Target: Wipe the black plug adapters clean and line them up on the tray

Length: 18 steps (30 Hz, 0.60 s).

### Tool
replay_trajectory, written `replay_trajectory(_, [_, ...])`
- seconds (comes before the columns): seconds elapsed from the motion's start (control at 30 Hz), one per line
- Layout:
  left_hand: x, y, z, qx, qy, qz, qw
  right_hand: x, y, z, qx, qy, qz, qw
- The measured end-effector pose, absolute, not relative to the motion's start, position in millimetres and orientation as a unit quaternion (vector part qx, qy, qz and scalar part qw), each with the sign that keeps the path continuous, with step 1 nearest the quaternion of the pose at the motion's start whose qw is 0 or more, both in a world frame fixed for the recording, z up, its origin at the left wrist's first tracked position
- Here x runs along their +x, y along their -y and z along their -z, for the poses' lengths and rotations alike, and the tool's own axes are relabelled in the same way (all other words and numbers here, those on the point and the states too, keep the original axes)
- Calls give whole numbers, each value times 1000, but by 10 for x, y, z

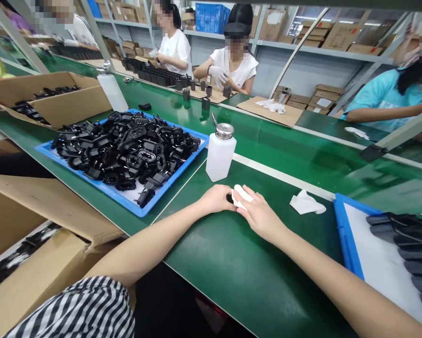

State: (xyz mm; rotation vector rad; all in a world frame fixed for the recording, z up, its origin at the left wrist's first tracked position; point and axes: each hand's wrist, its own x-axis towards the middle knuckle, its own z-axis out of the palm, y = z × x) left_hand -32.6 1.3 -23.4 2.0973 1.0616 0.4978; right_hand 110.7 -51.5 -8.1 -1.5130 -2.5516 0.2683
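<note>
the left hand (216,199) is gripping a small black part (229,199) on the green mat (232,263) while the right hand (258,216) is pinching a white cloth (239,196) against it, and a loose pinch is risking the part slipping toward the dispenser bottle (220,155) just beyond.

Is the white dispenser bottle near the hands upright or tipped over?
Upright. The white dispenser bottle stands on its base on the green table, metal cap on top, just beyond both hands.

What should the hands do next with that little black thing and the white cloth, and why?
Probably rub the white cloth over the small black part. The left hand pinches the part, mostly hidden, and the right hand presses the cloth against it, beside the white dispenser bottle. Neat rows of parts lie in the blue tray at the right, so wiping seems to come first.
</note>
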Motion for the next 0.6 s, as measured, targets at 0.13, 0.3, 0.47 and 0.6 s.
replay_trajectory(0.13, [-333,-6,236,806,-417,-195,371,1210,472,-26,-441,890,-113,36])
replay_trajectory(0.3, [-354,10,194,811,-411,-187,372,1433,416,-245,-401,895,-192,-33])
replay_trajectory(0.47, [-300,25,151,818,-445,-144,334,1600,392,-391,-433,872,-224,-47])
replay_trajectory(0.6, [-362,181,-16,833,-487,-81,249,1655,341,-379,-555,808,-198,-8])
